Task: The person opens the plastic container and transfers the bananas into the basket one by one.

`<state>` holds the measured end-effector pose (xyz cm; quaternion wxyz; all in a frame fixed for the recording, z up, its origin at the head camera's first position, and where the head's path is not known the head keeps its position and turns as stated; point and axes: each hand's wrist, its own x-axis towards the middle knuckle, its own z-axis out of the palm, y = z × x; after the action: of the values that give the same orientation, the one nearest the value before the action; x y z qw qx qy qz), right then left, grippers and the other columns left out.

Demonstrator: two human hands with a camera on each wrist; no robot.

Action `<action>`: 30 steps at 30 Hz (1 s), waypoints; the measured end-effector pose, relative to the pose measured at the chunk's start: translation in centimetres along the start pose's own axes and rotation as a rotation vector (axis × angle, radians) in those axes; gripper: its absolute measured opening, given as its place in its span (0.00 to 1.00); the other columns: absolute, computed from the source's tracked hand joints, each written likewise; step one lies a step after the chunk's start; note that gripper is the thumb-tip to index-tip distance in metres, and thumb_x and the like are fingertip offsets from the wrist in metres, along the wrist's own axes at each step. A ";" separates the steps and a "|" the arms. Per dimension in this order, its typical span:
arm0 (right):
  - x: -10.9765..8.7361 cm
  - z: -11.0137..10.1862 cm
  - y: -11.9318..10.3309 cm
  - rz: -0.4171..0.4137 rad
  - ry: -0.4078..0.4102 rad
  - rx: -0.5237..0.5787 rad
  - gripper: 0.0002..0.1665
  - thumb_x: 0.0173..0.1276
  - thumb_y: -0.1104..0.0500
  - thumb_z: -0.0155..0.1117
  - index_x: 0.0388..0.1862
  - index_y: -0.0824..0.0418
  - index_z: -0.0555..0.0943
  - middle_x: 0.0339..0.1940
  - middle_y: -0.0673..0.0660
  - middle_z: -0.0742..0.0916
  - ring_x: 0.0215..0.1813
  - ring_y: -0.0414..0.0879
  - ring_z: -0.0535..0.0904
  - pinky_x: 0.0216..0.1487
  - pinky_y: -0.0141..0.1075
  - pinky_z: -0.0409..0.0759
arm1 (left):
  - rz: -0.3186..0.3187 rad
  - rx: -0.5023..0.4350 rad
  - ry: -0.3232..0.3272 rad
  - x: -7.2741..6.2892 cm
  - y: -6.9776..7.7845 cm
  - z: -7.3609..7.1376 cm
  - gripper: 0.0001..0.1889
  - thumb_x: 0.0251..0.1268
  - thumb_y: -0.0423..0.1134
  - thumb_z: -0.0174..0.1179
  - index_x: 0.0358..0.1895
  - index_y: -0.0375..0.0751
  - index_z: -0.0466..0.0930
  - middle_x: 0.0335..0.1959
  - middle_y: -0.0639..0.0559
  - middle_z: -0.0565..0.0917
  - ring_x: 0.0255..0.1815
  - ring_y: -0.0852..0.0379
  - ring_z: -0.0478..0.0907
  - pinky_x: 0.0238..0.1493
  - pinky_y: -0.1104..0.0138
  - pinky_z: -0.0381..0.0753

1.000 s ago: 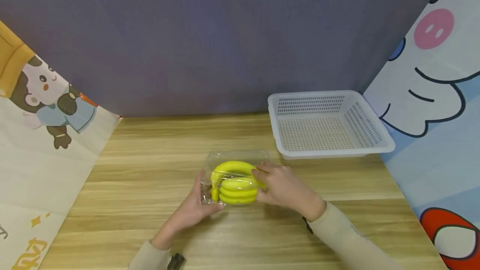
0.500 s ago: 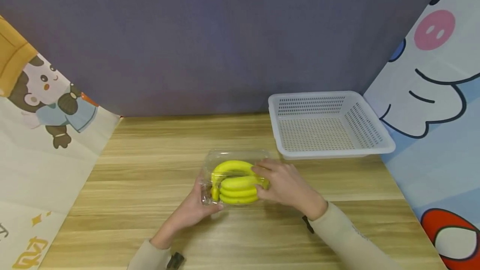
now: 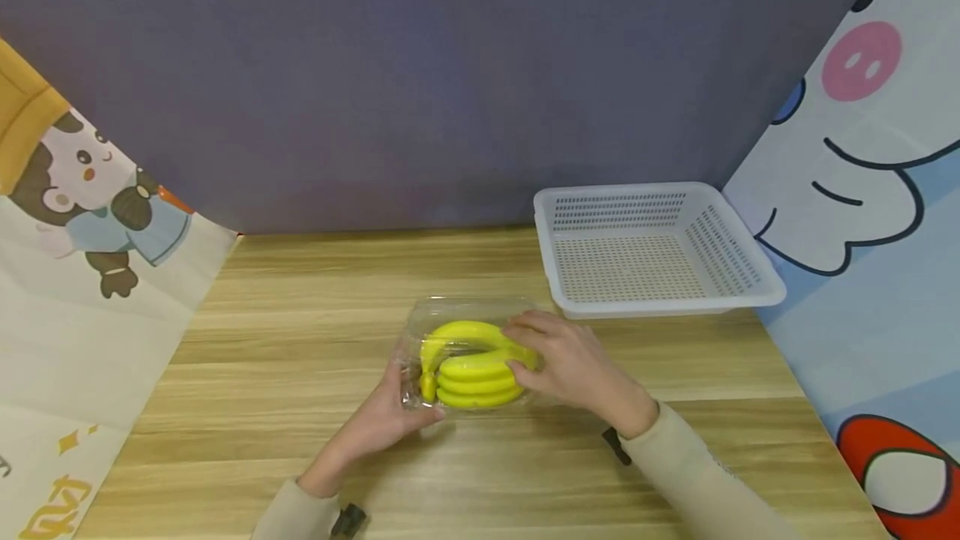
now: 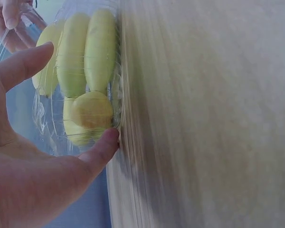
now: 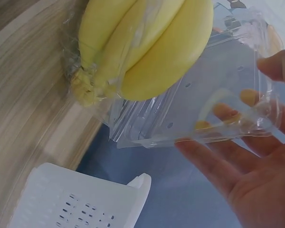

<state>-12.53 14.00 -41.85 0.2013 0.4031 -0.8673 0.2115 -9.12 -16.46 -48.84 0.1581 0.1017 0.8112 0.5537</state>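
Note:
A clear plastic clamshell box stands near the middle of the table with yellow bananas inside. My left hand grips its left end, the thumb at the lower front corner. In the left wrist view, banana ends show through the crinkled plastic between thumb and forefinger. At the right, my right hand holds the hinged lid by its edge, thumb on one side and fingers on the other. The lid is raised at an angle from the bananas in the right wrist view.
A white perforated plastic basket stands at the back right of the wooden table. Behind the table rises a grey partition. Cartoon-printed panels flank both sides.
My right hand has shifted slightly upward, its thumb higher over the bananas, and the glossy plastic line across them has moved. My left hand stays at the box's left end.

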 end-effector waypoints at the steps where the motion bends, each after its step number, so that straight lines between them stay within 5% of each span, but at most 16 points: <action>1: 0.1 0.0 0.0 -0.004 0.011 0.005 0.25 0.57 0.53 0.75 0.52 0.64 0.87 0.53 0.63 0.88 0.55 0.59 0.84 0.51 0.49 0.87 | -0.002 0.003 0.000 0.0 0.0 0.0 0.67 0.55 0.40 0.77 0.83 0.55 0.25 0.75 0.23 0.60 0.72 0.32 0.66 0.70 0.46 0.69; 15: 0.7 -0.1 0.8 -0.032 0.144 0.073 0.20 0.57 0.57 0.75 0.48 0.64 0.87 0.49 0.60 0.89 0.51 0.54 0.86 0.48 0.45 0.87 | -0.010 0.027 -0.002 0.1 0.5 -0.4 0.65 0.55 0.41 0.77 0.83 0.44 0.31 0.76 0.26 0.57 0.71 0.30 0.67 0.69 0.42 0.69; 22: 0.8 -0.1 1.0 0.036 0.164 0.116 0.21 0.58 0.57 0.74 0.49 0.65 0.87 0.50 0.60 0.89 0.53 0.55 0.85 0.51 0.47 0.87 | -0.044 0.054 0.012 0.1 0.8 -0.4 0.65 0.54 0.44 0.78 0.82 0.36 0.32 0.78 0.27 0.55 0.70 0.30 0.67 0.70 0.40 0.67; 30: 0.6 -0.3 0.9 0.121 0.170 0.143 0.22 0.59 0.55 0.75 0.51 0.64 0.86 0.53 0.59 0.89 0.56 0.55 0.85 0.58 0.49 0.84 | -0.053 0.039 0.021 0.1 0.6 -0.1 0.65 0.53 0.42 0.78 0.83 0.42 0.33 0.78 0.28 0.54 0.71 0.30 0.65 0.69 0.40 0.68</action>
<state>-13.57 14.35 -41.52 0.2318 0.3440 -0.8526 0.3179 -9.30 -16.27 -48.24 0.1621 0.0773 0.8260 0.5343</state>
